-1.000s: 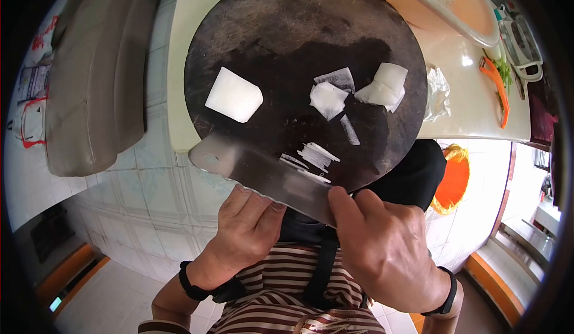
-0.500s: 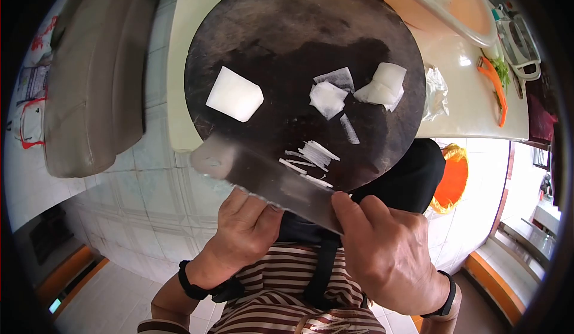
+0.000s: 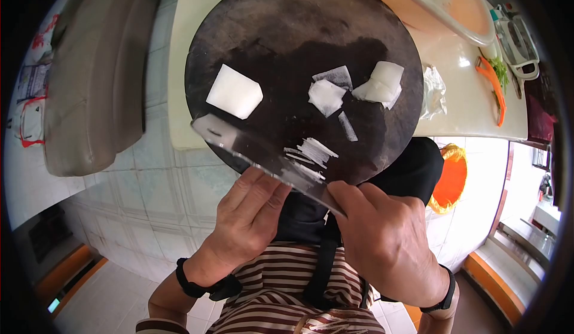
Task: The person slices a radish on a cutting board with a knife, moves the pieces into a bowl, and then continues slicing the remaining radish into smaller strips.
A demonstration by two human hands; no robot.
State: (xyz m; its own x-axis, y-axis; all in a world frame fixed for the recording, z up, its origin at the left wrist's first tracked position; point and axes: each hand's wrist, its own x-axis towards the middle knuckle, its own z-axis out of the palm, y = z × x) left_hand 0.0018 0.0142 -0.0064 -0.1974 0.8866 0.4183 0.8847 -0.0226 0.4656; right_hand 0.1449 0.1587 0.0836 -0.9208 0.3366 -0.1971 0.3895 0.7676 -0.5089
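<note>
1. blade swings up steeper now: the cleaver (image 3: pixel 263 160) has turned more edge-on since half a second ago, and the left hand (image 3: pixel 248 214) has slid farther away along with it!
2. left fingers bunched together, tips right at the blade's near edge; whether they grip it, i cannot tell.
3. right hand (image 3: pixel 388 235) clamped on the cleaver's handle end, fingers wrapped tight.
4. that blade cuts across the near left rim of the chopping board (image 3: pixel 293 11), blocking the view beneath; thin white strips (image 3: pixel 320 150) lie just beyond it.
5. out on the board, a white block (image 3: pixel 235 92) sits left, thin white slices (image 3: pixel 326 98) right of centre, a folded white piece (image 3: pixel 382 83) farther right.
6. crowding the right: crumpled clear plastic (image 3: pixel 434 92), an orange tool (image 3: pixel 493 89) beside greens (image 3: pixel 501 74), a big basin (image 3: pixel 472 11) far right.
7. dark, round board, wet-looking patch in the middle, on a pale table (image 3: pixel 472 119).
8. around it: grey sofa (image 3: pixel 95 77) left, pale tiled floor (image 3: pixel 167 214), orange-lined bin (image 3: pixel 452 178) near right.
</note>
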